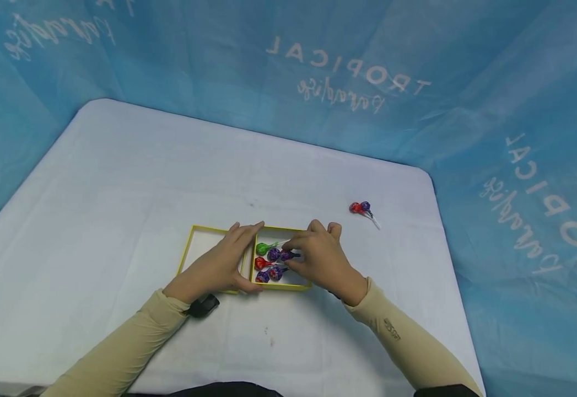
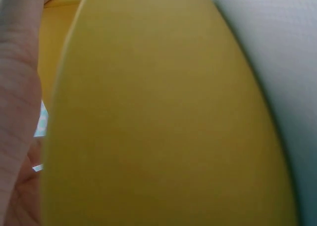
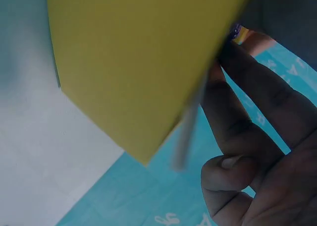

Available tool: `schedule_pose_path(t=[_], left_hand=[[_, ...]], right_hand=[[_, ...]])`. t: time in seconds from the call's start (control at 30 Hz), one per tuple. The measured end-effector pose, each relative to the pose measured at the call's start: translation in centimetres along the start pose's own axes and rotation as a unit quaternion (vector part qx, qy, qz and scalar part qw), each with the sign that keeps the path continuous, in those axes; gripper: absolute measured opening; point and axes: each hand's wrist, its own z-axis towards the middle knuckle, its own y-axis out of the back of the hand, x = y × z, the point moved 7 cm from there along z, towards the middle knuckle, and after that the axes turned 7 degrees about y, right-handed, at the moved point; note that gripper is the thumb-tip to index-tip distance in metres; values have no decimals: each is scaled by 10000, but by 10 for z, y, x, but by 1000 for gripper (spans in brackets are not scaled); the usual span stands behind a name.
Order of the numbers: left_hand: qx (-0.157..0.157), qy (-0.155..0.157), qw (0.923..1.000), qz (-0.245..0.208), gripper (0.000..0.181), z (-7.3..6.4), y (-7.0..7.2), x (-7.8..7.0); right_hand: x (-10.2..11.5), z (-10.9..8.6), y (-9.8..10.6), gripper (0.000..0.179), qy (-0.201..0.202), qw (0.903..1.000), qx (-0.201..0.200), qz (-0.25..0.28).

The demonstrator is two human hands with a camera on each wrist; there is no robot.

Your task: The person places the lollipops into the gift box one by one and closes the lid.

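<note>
Head view looks down; wrist views face yellow walls (image 2: 168, 112) closely.

The white-covered table (image 1: 159, 171) has rounded far corners (a few small dark specks (image 1: 271, 342) mark its surface). On it, a shallow yellow-edged tray (image 1: 201, 245) and a yellow box (image 1: 283, 286) stand side by side; farther right lie a red-wrapped lollipop (image 1: 355, 208) and a purple-wrapped lollipop (image 1: 365, 206), heads together, sticks pointing nearside.

The left tray (image 1: 206, 241) and right tray (image 1: 283, 286) lie side by side on the counter (image 1: 169, 165). Lollipops (image 1: 274, 255) lie inside the right tray. The left hand (image 1: 224, 260) overlies the left tray; the right hand (image 1: 324, 258) overlies the right tray's right side. Two loose lollipops (image 1: 355, 208) lie farther back, right of both trays.
</note>
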Motion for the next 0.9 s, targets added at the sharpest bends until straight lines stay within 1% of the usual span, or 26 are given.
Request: schedule_pose_path(t=[0.13,0.23,0.53,0.9], left_hand=[[-20,-51,10000,44,129,2,1,-1],[-5,-66,10000,47,129,2,0,-1],[-61,-68,9999,81,128,-1,0,-1],[-79,-71,9999,83,128,-1,0,-1]], right_hand=[[1,4,-6,23,-1,9998,169,-40],[1,6,-11,24,13,9998,215,23],[3,7,-22,23,172,9996,-23,201],[2,3,-28,24,103,9997,-84,187]])
